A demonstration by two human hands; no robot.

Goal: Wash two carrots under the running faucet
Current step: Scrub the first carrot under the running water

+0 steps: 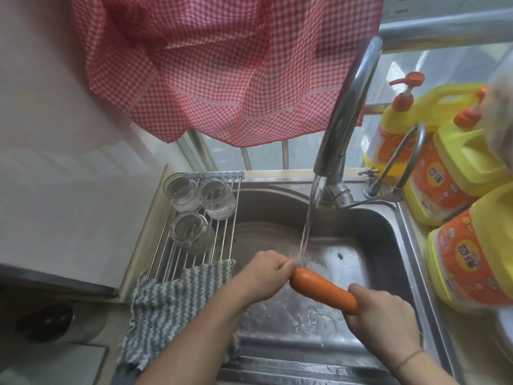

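1. Two bare forearms reach up from the bottom edge of the frame into a steel sink (394, 234) that fills the lower centre.
2. Lower right, the right hand (385, 315) has its fingers curled round one end of a single orange carrot (323, 290); a thin cord bracelet (408, 357) circles that wrist.
3. Centre, the left hand (268, 272) grips the carrot's other end, fingers closed round it, so the carrot lies slanted between both hands above the wet basin.
4. One stream of water (306, 229) falls just beside the left fingers onto the upper-left end of the carrot. No second carrot can be seen.
5. Lower left, a grey-and-white knitted cloth (169, 298) drapes over the sink's left rim.
6. Above the cloth, a wire drying rack (222, 240) carries three clear glass jars (191, 232).
7. Centre right, a curved chrome faucet (347, 112) rises from the back of the sink, and a thinner looped tap (410, 151) stands to its right.
8. Along the right edge stand yellow detergent bottles (469, 251) with orange labels and orange pump tops; the labels carry white Chinese characters too blurred to read surely.
9. Across the top, a red-and-white checked curtain (222, 65) hangs before a window with metal bars.
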